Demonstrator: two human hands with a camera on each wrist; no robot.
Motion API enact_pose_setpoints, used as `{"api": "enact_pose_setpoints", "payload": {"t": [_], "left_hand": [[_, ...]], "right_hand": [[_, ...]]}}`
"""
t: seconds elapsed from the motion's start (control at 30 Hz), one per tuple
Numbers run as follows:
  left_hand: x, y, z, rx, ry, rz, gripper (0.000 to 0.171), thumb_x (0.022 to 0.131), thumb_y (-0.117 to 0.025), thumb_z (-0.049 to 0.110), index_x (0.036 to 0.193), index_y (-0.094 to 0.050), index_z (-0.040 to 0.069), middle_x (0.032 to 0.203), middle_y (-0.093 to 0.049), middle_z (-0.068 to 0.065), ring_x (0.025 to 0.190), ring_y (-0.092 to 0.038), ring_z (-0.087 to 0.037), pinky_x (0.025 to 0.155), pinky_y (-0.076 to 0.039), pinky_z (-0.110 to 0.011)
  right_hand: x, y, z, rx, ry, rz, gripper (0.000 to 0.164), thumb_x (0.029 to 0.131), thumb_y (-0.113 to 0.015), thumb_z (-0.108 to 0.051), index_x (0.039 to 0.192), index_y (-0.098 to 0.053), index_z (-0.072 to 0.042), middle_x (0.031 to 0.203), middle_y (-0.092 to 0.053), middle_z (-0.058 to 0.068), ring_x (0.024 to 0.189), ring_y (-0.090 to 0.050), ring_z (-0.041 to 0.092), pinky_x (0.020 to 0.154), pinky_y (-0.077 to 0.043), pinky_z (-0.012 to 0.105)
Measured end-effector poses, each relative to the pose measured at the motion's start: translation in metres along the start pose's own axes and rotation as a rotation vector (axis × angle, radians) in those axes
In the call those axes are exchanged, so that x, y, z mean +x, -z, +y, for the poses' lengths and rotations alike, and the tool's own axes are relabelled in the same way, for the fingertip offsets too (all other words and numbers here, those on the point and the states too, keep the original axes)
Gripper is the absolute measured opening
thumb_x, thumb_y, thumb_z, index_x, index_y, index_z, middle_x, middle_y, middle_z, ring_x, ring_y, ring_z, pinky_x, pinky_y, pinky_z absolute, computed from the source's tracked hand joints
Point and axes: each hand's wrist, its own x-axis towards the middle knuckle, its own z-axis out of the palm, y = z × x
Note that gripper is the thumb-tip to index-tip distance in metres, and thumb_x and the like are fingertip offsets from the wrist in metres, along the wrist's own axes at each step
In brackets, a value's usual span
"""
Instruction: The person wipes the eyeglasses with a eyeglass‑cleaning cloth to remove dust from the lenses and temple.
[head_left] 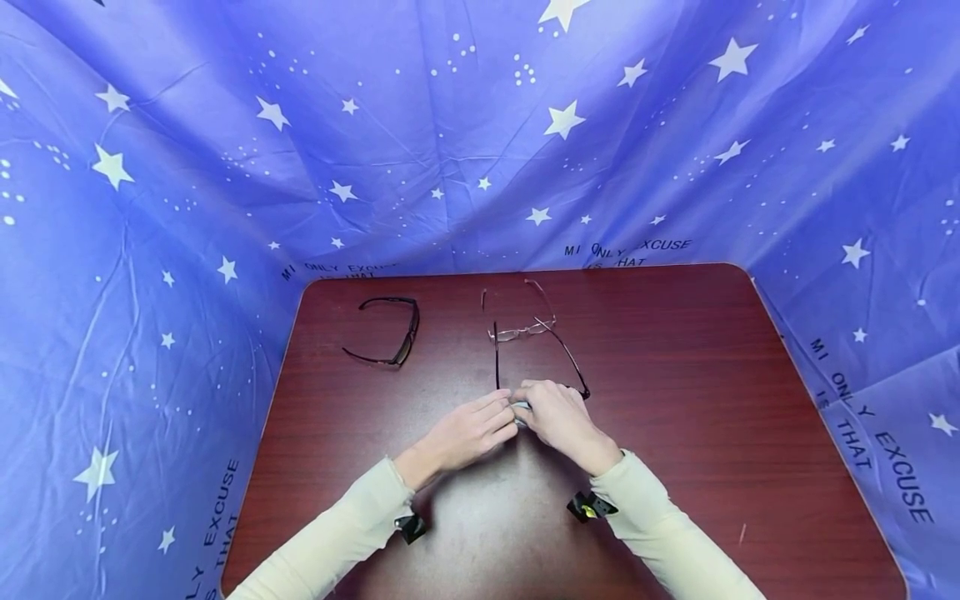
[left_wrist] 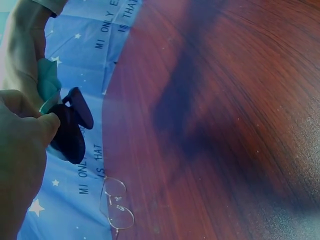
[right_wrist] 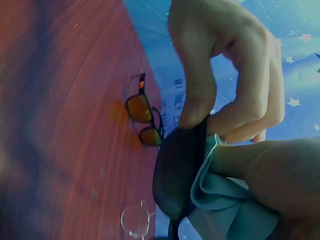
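A pair of dark-lensed sunglasses (right_wrist: 175, 170) is held up between both hands, its temples pointing away from me. My left hand (head_left: 472, 429) pinches the frame at the rim, thumb on the front of a lens in the right wrist view. With my right hand (head_left: 558, 417) I hold a folded teal cloth (right_wrist: 240, 215) against the back of that lens. Only a sliver of the cloth shows between the hands in the head view, where the fingers hide most of the lenses. The left wrist view shows both dark lenses from the front.
Thin-framed clear eyeglasses (head_left: 517, 334) lie just beyond the hands, overlapped by the held temples in the head view. Another pair of black sunglasses (head_left: 414, 329) lies farther left on the reddish-brown table (head_left: 675, 375). A blue star-patterned curtain (head_left: 450, 125) surrounds the far and side edges.
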Motion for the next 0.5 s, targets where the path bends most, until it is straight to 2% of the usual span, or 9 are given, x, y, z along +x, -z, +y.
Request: {"api": "enact_pose_setpoints", "payload": {"t": [0.07, 0.2, 0.27, 0.4, 0.5], "left_hand": [[-0.0006, 0.0008, 0.0002, -0.006, 0.006, -0.006, 0.005, 0.092, -0.064, 0.014, 0.095, -0.063, 0.010, 0.100, -0.062, -0.002, 0.104, -0.063, -0.019, 0.117, -0.042, -0.036], [-0.0018, 0.0025, 0.0009, -0.015, 0.009, -0.013, 0.005, 0.095, -0.058, 0.014, 0.093, -0.062, 0.011, 0.098, -0.060, -0.001, 0.103, -0.063, -0.019, 0.119, -0.039, -0.037], [-0.0014, 0.0027, 0.0014, -0.023, 0.004, -0.012, 0.007, 0.096, -0.056, 0.013, 0.094, -0.062, 0.011, 0.100, -0.061, -0.001, 0.103, -0.063, -0.019, 0.120, -0.037, -0.037], [0.0003, 0.0013, 0.0022, -0.043, -0.009, 0.000, 0.006, 0.096, -0.057, 0.011, 0.094, -0.062, 0.010, 0.101, -0.061, -0.003, 0.103, -0.062, -0.019, 0.120, -0.038, -0.037], [0.0007, 0.0007, 0.0024, -0.055, -0.013, 0.003, 0.005, 0.097, -0.058, 0.010, 0.093, -0.062, 0.010, 0.099, -0.061, -0.002, 0.102, -0.061, -0.019, 0.120, -0.038, -0.037]], "right_hand": [[-0.0004, 0.0003, 0.0032, -0.018, -0.026, 0.006, 0.006, 0.091, -0.075, -0.021, 0.094, -0.079, -0.019, 0.087, -0.069, -0.002, 0.071, -0.068, 0.024, 0.047, -0.042, 0.035], [-0.0007, 0.0002, 0.0083, -0.022, -0.059, 0.007, 0.004, 0.091, -0.076, -0.020, 0.093, -0.078, -0.018, 0.086, -0.070, 0.000, 0.071, -0.066, 0.022, 0.049, -0.045, 0.037], [-0.0007, -0.0003, 0.0076, -0.005, -0.044, -0.014, 0.004, 0.091, -0.076, -0.020, 0.093, -0.078, -0.018, 0.084, -0.068, -0.003, 0.071, -0.066, 0.020, 0.051, -0.047, 0.038], [-0.0008, -0.0016, 0.0018, 0.053, -0.001, -0.043, 0.005, 0.092, -0.075, -0.021, 0.095, -0.078, -0.018, 0.093, -0.073, -0.006, 0.078, -0.069, 0.021, 0.055, -0.050, 0.038], [-0.0010, -0.0009, 0.0001, 0.067, -0.008, -0.049, 0.005, 0.092, -0.075, -0.022, 0.095, -0.078, -0.019, 0.098, -0.074, -0.006, 0.080, -0.070, 0.020, 0.055, -0.050, 0.038]]}}
